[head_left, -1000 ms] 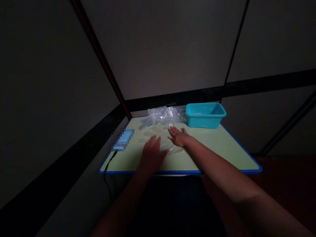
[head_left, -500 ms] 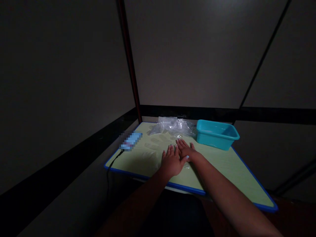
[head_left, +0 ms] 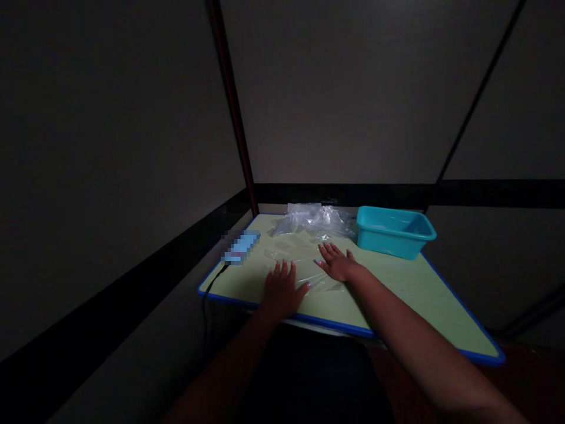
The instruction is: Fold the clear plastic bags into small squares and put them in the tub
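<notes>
A clear plastic bag (head_left: 311, 274) lies flat on the pale green table, with creases running between my hands. My left hand (head_left: 283, 291) rests palm down at the bag's near left part, fingers spread. Farther right, my right hand (head_left: 338, 263) lies flat on the bag's right side, its fingers also apart. Neither hand is gripping anything. Behind them, a heap of crumpled clear plastic bags (head_left: 309, 219) sits at the table's back edge.
A turquoise basket (head_left: 391, 241) stands at the back right of the table (head_left: 410, 300). At the left edge lies a blurred light-blue device (head_left: 242, 247) with a black cable (head_left: 210, 287) hanging over the edge. Walls rise behind and to the left.
My hands, close together before, have parted: the left has slid left and toward me. More of the creased plastic shows between them. The view has shifted slightly.
</notes>
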Demonstrator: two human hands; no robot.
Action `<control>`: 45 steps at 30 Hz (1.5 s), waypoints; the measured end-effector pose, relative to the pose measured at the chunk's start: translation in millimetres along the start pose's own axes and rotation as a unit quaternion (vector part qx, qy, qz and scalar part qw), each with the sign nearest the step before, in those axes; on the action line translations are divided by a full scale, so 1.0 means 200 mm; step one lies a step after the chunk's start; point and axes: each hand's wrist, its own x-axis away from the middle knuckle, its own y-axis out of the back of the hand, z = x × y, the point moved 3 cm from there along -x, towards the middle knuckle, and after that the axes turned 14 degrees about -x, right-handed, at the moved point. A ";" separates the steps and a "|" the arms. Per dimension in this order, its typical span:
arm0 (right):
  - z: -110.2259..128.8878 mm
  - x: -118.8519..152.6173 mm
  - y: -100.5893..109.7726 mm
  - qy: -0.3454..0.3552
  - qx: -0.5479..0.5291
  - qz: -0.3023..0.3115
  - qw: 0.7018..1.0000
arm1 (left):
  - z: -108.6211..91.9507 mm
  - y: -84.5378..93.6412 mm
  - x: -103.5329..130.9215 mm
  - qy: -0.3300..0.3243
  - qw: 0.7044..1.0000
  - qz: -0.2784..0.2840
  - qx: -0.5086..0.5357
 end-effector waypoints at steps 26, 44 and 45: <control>-0.01 -0.02 0.01 0.014 0.011 0.043 0.999 | -0.36 0.20 -0.20 -0.087 0.986 0.032 0.138; 0.01 0.00 0.01 -0.003 -0.002 0.010 1.000 | -0.08 -0.01 -0.30 -0.053 0.995 0.046 0.066; 0.01 0.00 0.01 -0.002 -0.006 0.009 1.000 | -0.05 -0.01 -0.30 -0.049 0.996 0.050 0.062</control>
